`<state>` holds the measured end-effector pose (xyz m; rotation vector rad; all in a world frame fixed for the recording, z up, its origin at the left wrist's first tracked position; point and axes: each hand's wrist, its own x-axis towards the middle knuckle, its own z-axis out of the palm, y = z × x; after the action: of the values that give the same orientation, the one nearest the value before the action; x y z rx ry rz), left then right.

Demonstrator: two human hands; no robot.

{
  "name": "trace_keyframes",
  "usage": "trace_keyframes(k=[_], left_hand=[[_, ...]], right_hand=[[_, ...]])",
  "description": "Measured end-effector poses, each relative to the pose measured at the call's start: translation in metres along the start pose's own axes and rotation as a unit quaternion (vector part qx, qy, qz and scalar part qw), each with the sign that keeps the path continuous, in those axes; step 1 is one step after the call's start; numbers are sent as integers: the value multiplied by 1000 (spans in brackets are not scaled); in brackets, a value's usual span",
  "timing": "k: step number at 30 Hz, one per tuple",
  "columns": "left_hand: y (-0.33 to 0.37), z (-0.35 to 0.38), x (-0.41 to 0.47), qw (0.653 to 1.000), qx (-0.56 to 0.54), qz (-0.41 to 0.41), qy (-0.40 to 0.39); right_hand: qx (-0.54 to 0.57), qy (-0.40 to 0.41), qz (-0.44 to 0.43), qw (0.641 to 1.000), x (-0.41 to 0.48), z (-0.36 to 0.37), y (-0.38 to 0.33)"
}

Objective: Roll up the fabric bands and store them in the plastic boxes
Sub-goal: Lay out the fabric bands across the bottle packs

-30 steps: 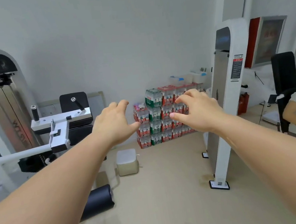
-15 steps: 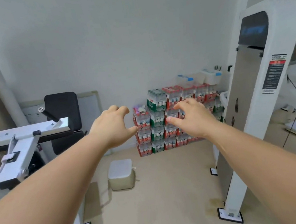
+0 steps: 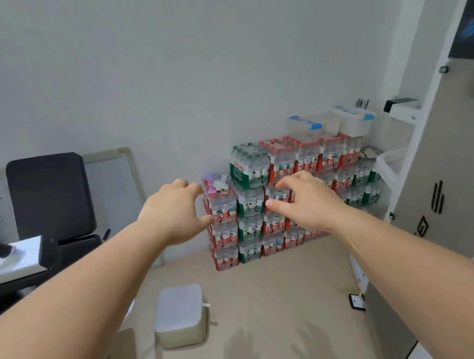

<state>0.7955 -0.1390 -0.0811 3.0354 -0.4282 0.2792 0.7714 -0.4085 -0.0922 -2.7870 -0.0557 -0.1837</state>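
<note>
Bands [image 3: 215, 183]: likely purple-white bundle atop bottle stack [image 3: 251, 204], left end. Boxes [image 3: 353, 124] on stack's top right. Stack nearer than a second ago. Left hand [image 3: 173, 211] and right hand [image 3: 302, 201] outstretched, loosely open, empty. Pickup not begun.

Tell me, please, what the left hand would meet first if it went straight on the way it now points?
Most likely the leftmost column of shrink-wrapped, red-labelled water-bottle packs; nothing shows between the left hand and it, though depth is unclear.
</note>
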Motion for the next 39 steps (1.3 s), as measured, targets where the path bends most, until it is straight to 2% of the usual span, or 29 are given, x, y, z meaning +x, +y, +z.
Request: trace_keyframes(k=[2, 7, 11, 22, 29, 35, 39], left_hand=[[-8, 13, 43, 1000, 19, 12, -16], [-20, 53, 149, 999, -29, 1, -24], [-29, 95, 234, 999, -25, -9, -42], [-42, 190, 448, 988, -52, -114, -94], [-68, 261, 547, 974, -103, -152, -135], [-121, 338, 643, 957, -153, -166, -182], [-157, 383, 697, 929, -233, -189, -219]], right_hand=[[0, -6, 9, 1000, 43, 7, 6], [16, -16, 15, 1000, 147, 37, 34], [25, -35, 11, 999, 235, 70, 68], [64, -134, -30, 988, 485, 136, 161], [85, -200, -23, 976, 593, 197, 175], [61, -248, -24, 966, 693, 257, 163], [49, -293, 12, 955, 748, 297, 158]])
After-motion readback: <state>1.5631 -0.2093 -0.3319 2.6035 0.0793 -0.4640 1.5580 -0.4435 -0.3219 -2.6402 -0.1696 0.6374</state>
